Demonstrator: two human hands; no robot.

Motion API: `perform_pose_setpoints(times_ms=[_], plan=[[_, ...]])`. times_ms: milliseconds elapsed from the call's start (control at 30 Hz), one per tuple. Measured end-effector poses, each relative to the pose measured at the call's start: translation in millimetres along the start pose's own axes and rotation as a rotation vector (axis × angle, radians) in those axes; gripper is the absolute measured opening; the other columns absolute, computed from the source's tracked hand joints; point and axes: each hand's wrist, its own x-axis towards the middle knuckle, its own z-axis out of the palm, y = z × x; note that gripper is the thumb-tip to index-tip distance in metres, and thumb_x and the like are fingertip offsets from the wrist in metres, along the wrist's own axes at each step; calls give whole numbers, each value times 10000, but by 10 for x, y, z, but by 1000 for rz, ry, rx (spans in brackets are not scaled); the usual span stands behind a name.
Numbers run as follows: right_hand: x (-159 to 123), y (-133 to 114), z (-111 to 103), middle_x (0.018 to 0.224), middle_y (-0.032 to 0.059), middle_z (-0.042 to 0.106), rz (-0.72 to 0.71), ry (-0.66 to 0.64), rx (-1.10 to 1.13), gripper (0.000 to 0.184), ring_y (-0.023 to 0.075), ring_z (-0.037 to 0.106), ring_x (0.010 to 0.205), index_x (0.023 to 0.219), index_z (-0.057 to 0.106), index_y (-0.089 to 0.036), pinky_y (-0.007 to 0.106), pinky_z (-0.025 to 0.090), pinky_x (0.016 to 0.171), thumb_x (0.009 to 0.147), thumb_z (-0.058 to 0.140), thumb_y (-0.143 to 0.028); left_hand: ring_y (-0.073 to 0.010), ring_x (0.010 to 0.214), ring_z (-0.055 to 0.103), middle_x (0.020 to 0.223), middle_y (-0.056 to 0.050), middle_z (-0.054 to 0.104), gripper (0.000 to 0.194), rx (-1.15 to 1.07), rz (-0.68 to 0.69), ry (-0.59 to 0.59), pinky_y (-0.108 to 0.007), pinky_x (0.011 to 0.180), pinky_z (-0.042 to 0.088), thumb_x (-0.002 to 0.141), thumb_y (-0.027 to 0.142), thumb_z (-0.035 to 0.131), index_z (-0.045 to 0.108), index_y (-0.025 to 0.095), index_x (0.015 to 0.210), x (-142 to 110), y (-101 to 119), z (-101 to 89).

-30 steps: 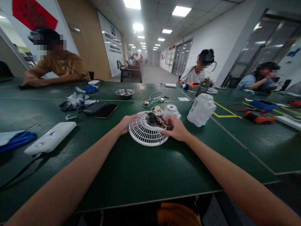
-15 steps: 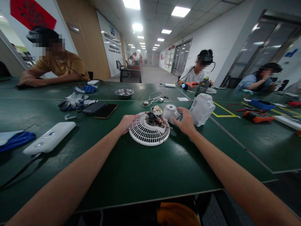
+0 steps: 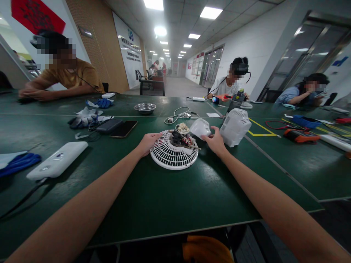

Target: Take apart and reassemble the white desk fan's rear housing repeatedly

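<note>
A round white fan grille (image 3: 175, 160) lies on the green table, its slats facing up. On top of it sit a dark motor (image 3: 177, 138) with red wires and a pale gear-like part (image 3: 182, 128). My left hand (image 3: 148, 143) grips the grille's left rim, thumb on top. In my right hand (image 3: 216, 141) is a white plastic motor cover (image 3: 201, 128), tilted beside the motor and held by its right end between thumb and fingers. Just right of that hand stands a white fan base housing (image 3: 236, 127).
A metal bowl (image 3: 145, 108) and a coiled white cable (image 3: 182, 116) lie behind the grille. To the left are a phone (image 3: 124, 129), a power bank (image 3: 59, 160) and gloves (image 3: 86, 118). A multimeter (image 3: 301, 136) lies at right. Several people sit around the table.
My right hand has turned the motor cover, so its smooth side now shows instead of its vented end. My left hand and the grille have stayed in place.
</note>
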Motion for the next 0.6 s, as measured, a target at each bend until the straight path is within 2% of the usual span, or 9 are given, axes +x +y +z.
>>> perform_pose_setpoints(times_ms=[67, 133, 233, 300, 400, 500, 600], plan=[[-41, -85, 28, 784, 14, 642, 188, -58, 338, 617, 241, 649, 725, 1240, 452, -248, 354, 514, 655, 739, 651, -550, -141, 659, 713, 827, -115, 754, 113, 3, 1, 0, -235, 634, 593, 894, 164, 678, 745, 74, 900, -4, 3, 2], [-103, -180, 64, 758, 28, 649, 328, -188, 632, 519, 229, 654, 699, 1156, 493, -233, 320, 500, 602, 789, 547, -596, -145, 674, 718, 841, -117, 756, 120, 12, 2, -1, -240, 645, 597, 898, 169, 674, 745, 73, 907, -8, 4, 3], [-217, -306, 134, 759, 37, 653, 364, -307, 820, 469, 203, 645, 695, 1059, 542, -217, 304, 503, 622, 807, 526, -613, -150, 678, 719, 842, -119, 756, 124, 15, 5, -8, -247, 650, 597, 895, 177, 679, 746, 75, 918, -4, -3, -4], [-287, -362, 186, 785, 8, 651, 270, -278, 822, 455, 183, 623, 685, 1094, 529, -242, 302, 502, 632, 792, 600, -575, -149, 673, 716, 838, -117, 756, 121, 10, 8, -14, -247, 643, 594, 887, 179, 690, 747, 78, 921, 10, -16, -16], [-373, -410, 242, 882, -21, 659, 50, -215, 725, 522, 182, 624, 763, 1185, 488, -291, 327, 519, 707, 754, 709, -486, -153, 672, 716, 837, -117, 755, 132, 29, 15, -17, -253, 636, 591, 883, 195, 696, 747, 79, 919, 39, -38, -39], [-438, -443, 240, 973, 5, 668, -145, -252, 584, 609, 214, 637, 896, 1270, 444, -301, 403, 531, 847, 761, 737, -460, -159, 683, 719, 846, -120, 756, 138, 38, 28, -21, -265, 651, 593, 887, 201, 688, 746, 81, 924, 53, -49, -49], [-480, -471, 194, 1029, 40, 668, -355, -289, 353, 716, 253, 638, 953, 1350, 385, -303, 488, 518, 918, 761, 760, -460, -160, 690, 720, 845, -117, 758, 121, 27, 32, -18, -268, 664, 591, 884, 189, 684, 744, 90, 918, 37, -42, -32]])
